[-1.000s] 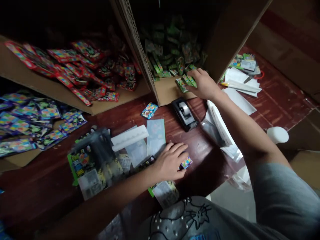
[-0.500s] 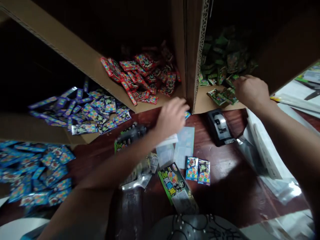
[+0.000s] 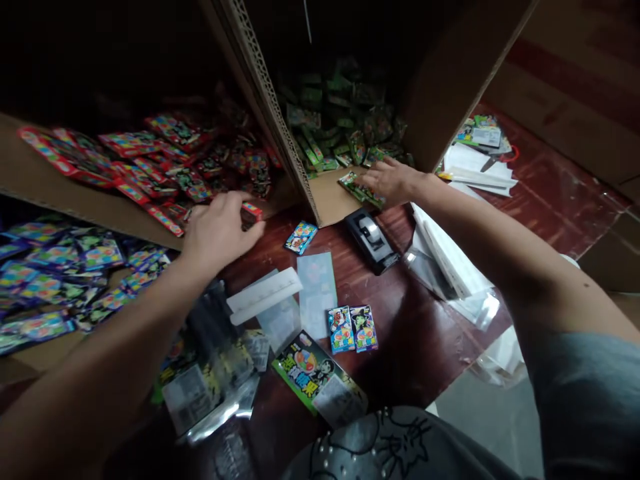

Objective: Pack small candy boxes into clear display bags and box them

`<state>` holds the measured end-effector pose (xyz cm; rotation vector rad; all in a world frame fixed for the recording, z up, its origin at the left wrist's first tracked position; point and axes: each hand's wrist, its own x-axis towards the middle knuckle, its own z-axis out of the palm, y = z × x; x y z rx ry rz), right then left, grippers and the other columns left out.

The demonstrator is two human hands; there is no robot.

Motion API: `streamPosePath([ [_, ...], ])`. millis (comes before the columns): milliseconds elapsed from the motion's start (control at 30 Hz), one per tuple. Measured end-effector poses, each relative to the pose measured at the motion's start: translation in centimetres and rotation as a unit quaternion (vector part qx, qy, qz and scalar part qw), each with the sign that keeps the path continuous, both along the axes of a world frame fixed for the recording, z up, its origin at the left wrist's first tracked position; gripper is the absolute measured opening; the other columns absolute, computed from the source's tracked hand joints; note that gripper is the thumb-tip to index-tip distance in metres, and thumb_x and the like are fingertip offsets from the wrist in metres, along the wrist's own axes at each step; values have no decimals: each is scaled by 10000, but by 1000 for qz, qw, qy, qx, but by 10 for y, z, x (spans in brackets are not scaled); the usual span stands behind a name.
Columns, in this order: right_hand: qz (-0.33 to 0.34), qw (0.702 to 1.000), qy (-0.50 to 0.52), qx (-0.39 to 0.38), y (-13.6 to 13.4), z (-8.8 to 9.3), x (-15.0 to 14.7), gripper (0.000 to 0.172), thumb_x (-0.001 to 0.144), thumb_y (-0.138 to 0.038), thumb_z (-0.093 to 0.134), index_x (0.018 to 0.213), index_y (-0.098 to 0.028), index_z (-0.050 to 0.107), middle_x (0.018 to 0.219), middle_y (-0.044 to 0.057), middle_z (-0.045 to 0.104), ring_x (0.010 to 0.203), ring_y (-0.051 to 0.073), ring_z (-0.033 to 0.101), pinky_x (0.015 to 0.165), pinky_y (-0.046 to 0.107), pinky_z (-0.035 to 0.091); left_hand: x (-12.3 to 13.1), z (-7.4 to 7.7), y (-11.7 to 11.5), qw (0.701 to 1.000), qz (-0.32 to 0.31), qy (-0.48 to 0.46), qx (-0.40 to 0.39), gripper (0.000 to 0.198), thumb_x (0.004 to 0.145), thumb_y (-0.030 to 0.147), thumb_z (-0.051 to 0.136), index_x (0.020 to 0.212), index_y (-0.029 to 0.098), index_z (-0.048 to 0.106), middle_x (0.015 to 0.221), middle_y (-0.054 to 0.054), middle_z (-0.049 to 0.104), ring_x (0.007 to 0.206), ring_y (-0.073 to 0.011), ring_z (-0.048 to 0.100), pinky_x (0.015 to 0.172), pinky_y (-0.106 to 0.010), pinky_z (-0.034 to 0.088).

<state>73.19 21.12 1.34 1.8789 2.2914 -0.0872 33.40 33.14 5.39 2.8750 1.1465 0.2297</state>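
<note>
My left hand (image 3: 220, 230) reaches over the front edge of the carton of red candy packets. Its thumb and fingers close around one red packet (image 3: 251, 212). On the right, my right hand (image 3: 389, 180) is palm down on the carton flap, fingers bent onto a green candy packet (image 3: 354, 186) and covering part of it. A blue packet (image 3: 301, 237) lies on the table between the hands. Nearer me, another blue packet (image 3: 341, 329) and a purple packet (image 3: 363, 328) sit side by side. Beside them is a black and green candy box (image 3: 315, 373).
A tape dispenser (image 3: 373, 239) stands by the green packets' carton. Clear plastic sleeves (image 3: 317, 293) and a white strip (image 3: 265, 295) lie mid-table. Purple packets (image 3: 55, 280) spill at the left. White paper sheets (image 3: 443, 253) and scissors (image 3: 493, 161) are to the right.
My left hand has moved left, from above the sleeves to the red packets, uncovering the blue packet. My right hand stays at the green packets. The view has turned right.
</note>
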Motion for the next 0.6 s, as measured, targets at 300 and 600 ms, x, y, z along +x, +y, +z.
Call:
streamPosePath([
  [300, -79, 908, 401, 92, -144, 38, -73, 922, 934, -763, 652, 1576, -163, 374, 1420, 139, 624, 1296, 355, 645, 1144, 546, 529, 24, -36, -154, 863, -88, -259, -424, 305, 893, 462, 762, 1036, 232, 622, 938, -22, 729, 806, -176, 707, 668, -283, 559],
  [600, -193, 856, 458, 144, -327, -47, -179, 896, 838, -644, 838, 1494, -282, 347, 1549, 181, 559, 1560, 429, 453, 1288, 721, 329, 59, -68, -200, 824, -167, -159, -517, 324, 971, 413, 699, 1214, 209, 761, 1079, -75, 812, 709, -156, 724, 606, -275, 583],
])
